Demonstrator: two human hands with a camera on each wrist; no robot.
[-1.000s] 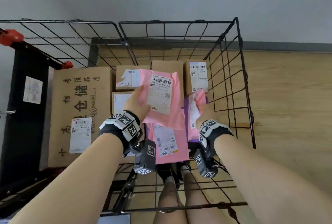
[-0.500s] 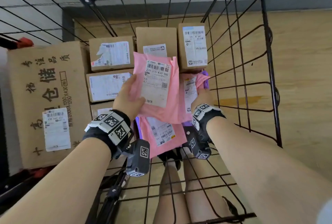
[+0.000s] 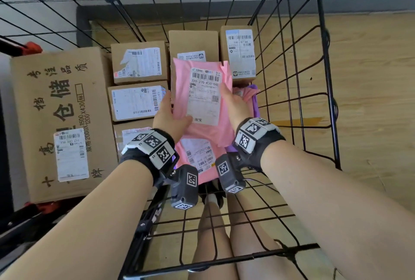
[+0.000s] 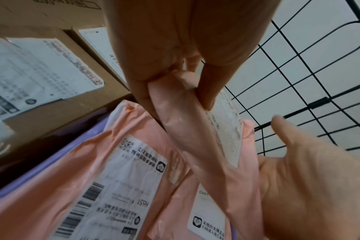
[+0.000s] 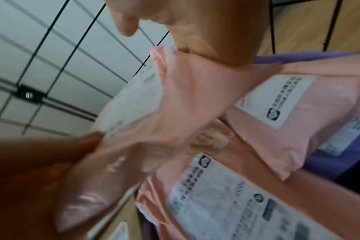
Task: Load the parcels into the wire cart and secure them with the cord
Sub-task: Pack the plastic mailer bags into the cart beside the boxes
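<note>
**Both hands on the pink mailer**

Your left hand [image 3: 171,120] pinches the pink mailer [image 3: 202,97] at its lower left edge, thumb on the label. Your right hand [image 3: 235,105] grips its right edge. You hold it inside the wire cart [image 3: 323,90], above other pink parcels [image 3: 197,156], beside stacked cardboard boxes [image 3: 139,66].

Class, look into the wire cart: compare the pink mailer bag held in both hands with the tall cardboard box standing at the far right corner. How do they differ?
The pink mailer bag is soft, crinkled plastic; the cardboard box is stiff, brown and square-edged.
The bag is held up by the left hand and right hand; the box is untouched, against the cart's wire wall.
Both carry a white barcoded shipping label.
</note>
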